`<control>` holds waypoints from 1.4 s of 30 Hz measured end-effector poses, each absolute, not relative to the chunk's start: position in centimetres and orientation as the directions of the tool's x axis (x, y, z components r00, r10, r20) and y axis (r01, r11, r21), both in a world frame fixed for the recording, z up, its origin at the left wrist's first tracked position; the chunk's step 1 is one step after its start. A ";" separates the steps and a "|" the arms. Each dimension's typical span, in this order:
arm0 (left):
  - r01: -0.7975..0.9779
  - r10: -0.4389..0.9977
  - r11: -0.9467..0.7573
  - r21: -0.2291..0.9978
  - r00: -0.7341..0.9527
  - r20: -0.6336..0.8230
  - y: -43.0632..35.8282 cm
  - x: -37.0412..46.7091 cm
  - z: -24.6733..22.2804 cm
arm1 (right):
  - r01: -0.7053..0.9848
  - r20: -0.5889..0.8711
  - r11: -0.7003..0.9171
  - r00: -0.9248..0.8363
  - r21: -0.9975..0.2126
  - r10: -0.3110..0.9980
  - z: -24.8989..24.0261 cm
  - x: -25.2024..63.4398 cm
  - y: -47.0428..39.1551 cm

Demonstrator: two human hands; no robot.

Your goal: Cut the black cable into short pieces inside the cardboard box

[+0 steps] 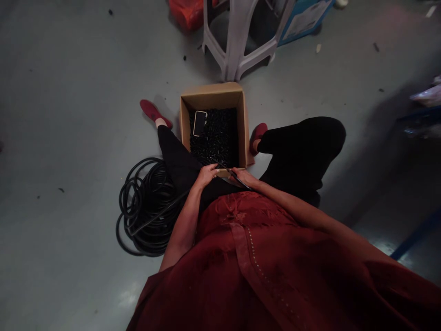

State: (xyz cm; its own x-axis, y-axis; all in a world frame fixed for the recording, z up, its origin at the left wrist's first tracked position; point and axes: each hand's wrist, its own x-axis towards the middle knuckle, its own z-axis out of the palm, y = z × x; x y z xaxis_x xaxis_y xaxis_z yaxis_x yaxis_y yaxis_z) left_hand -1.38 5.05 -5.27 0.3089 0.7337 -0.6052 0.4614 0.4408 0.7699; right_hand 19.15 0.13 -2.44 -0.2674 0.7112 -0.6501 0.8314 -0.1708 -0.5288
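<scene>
Over the near edge of an open cardboard box (246,133), my two hands are close together. My left hand (207,174) is closed around the end of a black hose, whose strand runs up from a loose coil of black hose (151,207) on the floor. In my right hand (244,177) is a slim dark tool that looks like scissors (237,177), its tip pointing toward my left fingers. Many short black cut pieces (215,135) fill the bottom of the box. A phone (200,123) with a light rim lies on them.
A grey plastic stool (236,41) stands just beyond the box, with a red bag (188,14) and a blue box (303,20) beside it. My red shoes flank the cardboard box. Blue metal framing (416,236) is at the right edge. Small scraps dot the grey floor (69,115).
</scene>
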 end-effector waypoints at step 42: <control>0.739 0.706 0.119 0.663 0.407 -0.580 2.7 2.5 0.9 | -0.001 -0.649 -0.649 0.004 -0.761 0.761 -6.0 20.4 0.7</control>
State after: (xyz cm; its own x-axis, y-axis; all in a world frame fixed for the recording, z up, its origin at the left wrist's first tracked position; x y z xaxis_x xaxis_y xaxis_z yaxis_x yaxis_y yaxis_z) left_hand 2.47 2.66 0.90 0.4071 0.7058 -0.5798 0.7387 0.1189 0.6634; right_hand 20.43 0.72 -6.00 0.0042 0.7610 -0.6487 -0.0012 -0.6487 -0.7610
